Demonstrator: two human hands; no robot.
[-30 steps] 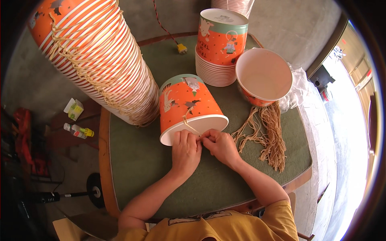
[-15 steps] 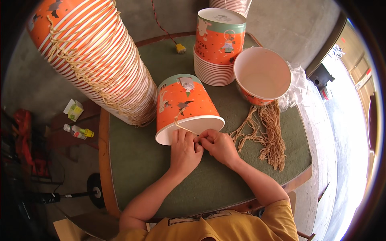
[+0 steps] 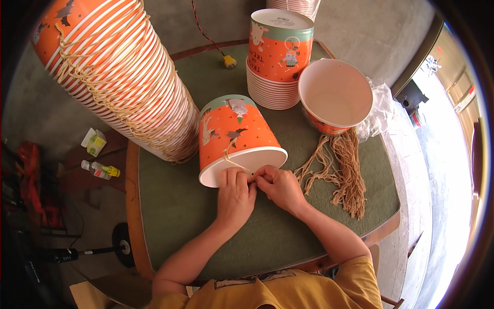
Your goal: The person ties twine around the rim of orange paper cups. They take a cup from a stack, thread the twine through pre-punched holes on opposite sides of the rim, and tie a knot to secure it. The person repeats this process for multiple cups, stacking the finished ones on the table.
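Note:
An orange paper bucket [image 3: 244, 135] with a green band and Halloween figures lies on its side, its white-rimmed mouth facing me. A thin tan cord [image 3: 228, 152] passes through its wall near the rim and runs across the mouth to my fingers. At the lower rim, my left hand [image 3: 235, 198] is closed, fingertips over the edge and apparently pinching the cord. Close beside it, my right hand [image 3: 281, 189] pinches the cord's end between thumb and fingers. The fingertips nearly touch, and the exact grip between them is partly hidden.
A tall leaning stack of corded buckets [image 3: 128, 87] rises at left. Behind stand a shorter inverted stack [image 3: 280, 56] and an upright open bucket [image 3: 335, 95]. A bundle of tan cords [image 3: 347, 177] lies at right on the green-topped table [image 3: 206, 247], near clear plastic wrap [image 3: 380, 116].
My left hand and its thumb have shifted slightly at the rim. Both hands stay at the cord, and the bucket lies almost as before.

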